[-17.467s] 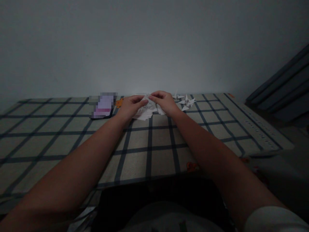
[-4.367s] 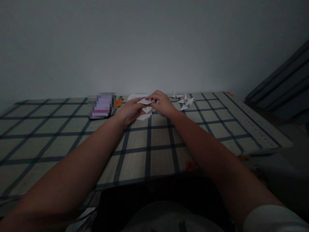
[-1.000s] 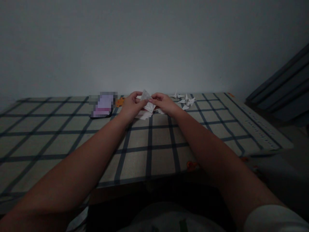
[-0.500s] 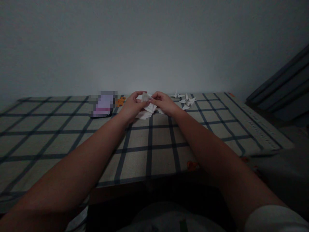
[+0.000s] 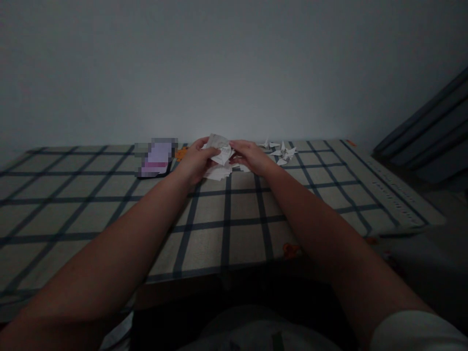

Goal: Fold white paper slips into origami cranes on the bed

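Folded white paper [image 5: 221, 145], one: was held up over loose white sheets [image 5: 218, 173] on the cloth-covered desk [image 5: 241, 243]. Left hand [image 5: 195, 158]: gripped it between thumb and fingers. Right hand [image 5: 252, 155]: fingertips were at its right edge; whether pinching, could not be told. Folded paper figures [image 5: 284, 154]: lay to the right. Phone [image 5: 159, 153]: lay left, screen blurred.

A dark-edged rectangular phone [image 5: 158, 157] with a lilac screen lies left of an orange printed figure [image 5: 182, 154] on a beige, blue-checked fabric cloth [image 5: 243, 243], before a plain grey wall [image 5: 234, 68].
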